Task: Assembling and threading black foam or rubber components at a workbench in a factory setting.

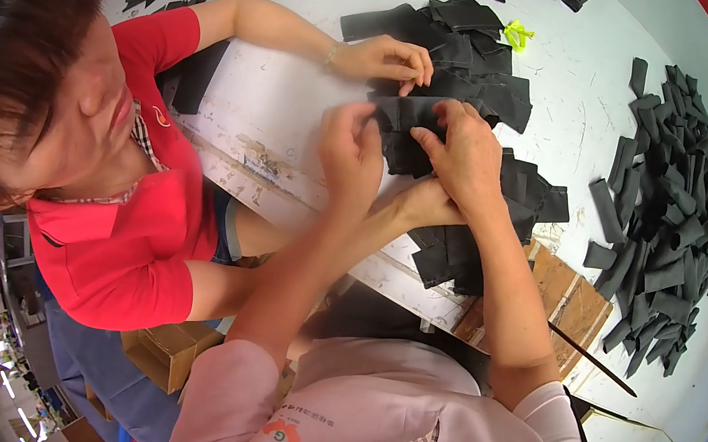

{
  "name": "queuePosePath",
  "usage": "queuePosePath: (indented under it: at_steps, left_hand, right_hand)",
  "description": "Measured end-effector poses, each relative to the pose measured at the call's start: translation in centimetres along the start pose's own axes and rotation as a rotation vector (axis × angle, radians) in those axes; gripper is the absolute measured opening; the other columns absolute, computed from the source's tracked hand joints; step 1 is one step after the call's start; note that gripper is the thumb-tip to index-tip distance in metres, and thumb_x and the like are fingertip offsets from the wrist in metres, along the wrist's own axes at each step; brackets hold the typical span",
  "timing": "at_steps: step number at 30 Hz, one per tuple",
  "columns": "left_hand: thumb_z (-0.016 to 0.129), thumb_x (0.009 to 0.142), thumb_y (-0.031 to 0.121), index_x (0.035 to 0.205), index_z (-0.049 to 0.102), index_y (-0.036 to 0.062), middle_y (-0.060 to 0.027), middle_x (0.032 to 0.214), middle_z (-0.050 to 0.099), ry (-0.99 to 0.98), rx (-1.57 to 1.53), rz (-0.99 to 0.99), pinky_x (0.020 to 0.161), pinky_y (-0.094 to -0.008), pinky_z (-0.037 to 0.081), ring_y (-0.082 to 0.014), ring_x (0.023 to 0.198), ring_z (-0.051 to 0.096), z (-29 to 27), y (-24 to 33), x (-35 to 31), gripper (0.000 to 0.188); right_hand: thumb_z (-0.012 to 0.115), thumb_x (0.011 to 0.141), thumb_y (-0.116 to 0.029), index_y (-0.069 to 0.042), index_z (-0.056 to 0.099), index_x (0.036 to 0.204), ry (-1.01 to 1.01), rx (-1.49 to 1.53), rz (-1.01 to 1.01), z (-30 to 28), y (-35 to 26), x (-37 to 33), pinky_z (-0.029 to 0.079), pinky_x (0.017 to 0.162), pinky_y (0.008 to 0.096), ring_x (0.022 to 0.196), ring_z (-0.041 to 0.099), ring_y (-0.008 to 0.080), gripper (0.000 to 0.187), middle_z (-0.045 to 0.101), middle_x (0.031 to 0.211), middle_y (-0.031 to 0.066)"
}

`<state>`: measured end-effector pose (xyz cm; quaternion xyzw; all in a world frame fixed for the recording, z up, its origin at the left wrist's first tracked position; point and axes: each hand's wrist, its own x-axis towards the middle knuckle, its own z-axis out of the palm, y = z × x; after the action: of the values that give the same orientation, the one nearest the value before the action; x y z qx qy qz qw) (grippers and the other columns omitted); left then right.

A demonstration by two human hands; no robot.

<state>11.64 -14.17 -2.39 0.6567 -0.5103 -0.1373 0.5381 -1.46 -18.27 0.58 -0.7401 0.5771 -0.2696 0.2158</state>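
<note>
In the head view, a folded black fabric piece (416, 116) lies between the person's hands, over a heap of flat black fabric pieces (457, 261) on a scuffed white table (278, 88). The right hand (464, 146) touches its right end, thumb and forefinger spread slightly apart; whether they pinch cannot be told. The blurred left hand (351, 150) is curled at its left end, its grip unclear. Just beyond, a red-shirted co-worker's hand (387, 59) hangs half-curled.
</note>
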Motion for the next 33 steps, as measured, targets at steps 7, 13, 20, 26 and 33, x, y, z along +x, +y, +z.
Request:
queuePosePath:
  at_steps: [7, 13, 20, 26, 33]
  left_hand:
    - [0.057, 0.074, 0.006, 0.097, 0.057, 0.0042, -0.0107, 0.090, 0.058, -0.162, 0.105, 0.136, 0.075, -0.0332, 0.040, -0.0246, 0.085, 0.051, 0.9, -1.1, 2.8, 0.023]
    - [0.058, 0.073, 0.006, 0.094, 0.059, 0.0032, -0.0103, 0.093, 0.057, -0.283, -0.054, 0.271, 0.077, -0.0319, 0.040, -0.0245, 0.087, 0.051, 0.8, -1.3, 3.5, 0.021]
    - [0.061, 0.067, 0.002, 0.085, 0.060, 0.0032, -0.0095, 0.088, 0.056, -0.297, -0.288, 0.182, 0.073, -0.0305, 0.041, -0.0233, 0.083, 0.051, 1.0, -0.2, 3.3, 0.018]
    - [0.062, 0.068, -0.001, 0.081, 0.059, 0.0013, -0.0074, 0.081, 0.056, -0.336, -0.251, 0.126, 0.071, -0.0264, 0.041, -0.0186, 0.078, 0.051, 0.7, -0.6, 3.0, 0.013]
    - [0.062, 0.067, -0.004, 0.077, 0.058, 0.0017, -0.0076, 0.078, 0.056, -0.186, -0.199, 0.191, 0.067, -0.0273, 0.042, -0.0193, 0.074, 0.051, 0.8, -0.2, 2.6, 0.013]
  right_hand:
    - [0.068, 0.065, -0.016, -0.003, 0.059, 0.079, -0.116, 0.102, 0.118, 1.7, 0.3, 2.1, 0.045, 0.058, 0.0337, 0.065, 0.057, 0.0256, 0.021, 0.058, 0.073, 0.0113]
    - [0.064, 0.064, -0.004, -0.001, 0.060, 0.074, 0.017, 0.289, -0.047, 2.0, 0.8, 1.7, 0.044, 0.057, 0.0315, 0.064, 0.057, 0.0261, 0.012, 0.058, 0.072, 0.0107]
    - [0.062, 0.063, 0.002, 0.001, 0.059, 0.074, 0.162, 0.380, -0.188, 1.2, 0.8, 0.6, 0.044, 0.058, 0.0293, 0.064, 0.056, 0.0247, 0.011, 0.058, 0.072, 0.0105]
    - [0.063, 0.064, 0.002, 0.001, 0.058, 0.075, 0.097, 0.482, -0.077, 0.6, 0.2, -0.3, 0.044, 0.058, 0.0267, 0.065, 0.056, 0.0202, 0.012, 0.057, 0.071, 0.0091]
    - [0.063, 0.066, 0.002, 0.000, 0.059, 0.077, 0.024, 0.652, 0.052, 1.1, 0.2, -0.2, 0.043, 0.054, 0.0235, 0.060, 0.054, 0.0144, 0.013, 0.055, 0.069, 0.0074]
